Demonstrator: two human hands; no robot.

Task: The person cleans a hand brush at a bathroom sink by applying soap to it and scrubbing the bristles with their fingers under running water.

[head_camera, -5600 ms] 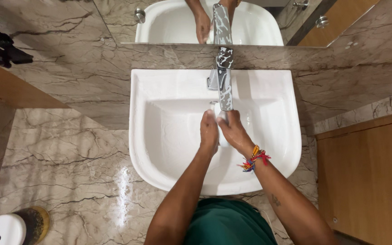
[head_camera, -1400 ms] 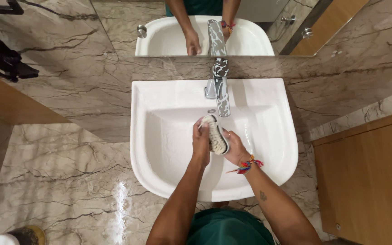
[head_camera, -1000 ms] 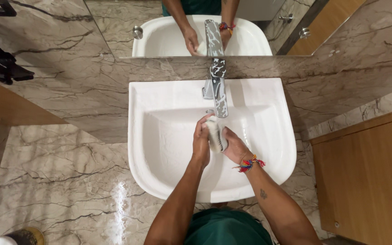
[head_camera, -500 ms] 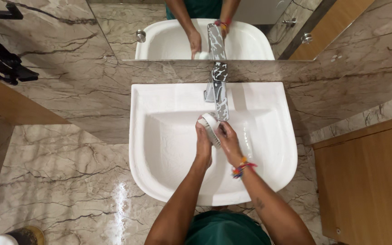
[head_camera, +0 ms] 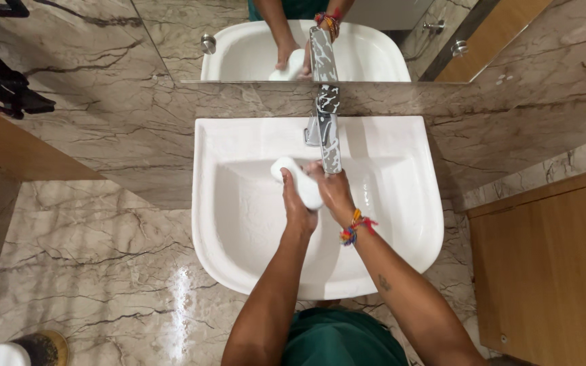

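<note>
Brush (head_camera: 296,181), white and wet, clamped in my left hand (head_camera: 298,207) grip; right hand (head_camera: 334,192) beside rubs it, could slip into the sink (head_camera: 401,224)

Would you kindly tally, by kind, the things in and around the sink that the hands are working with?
White scrub brush, held in the left hand: 1
Chrome tap, above the right hand: 1
White wash basin: 1
Multicoloured thread wristband: 1
Wall mirror: 1
Total: 5
</note>
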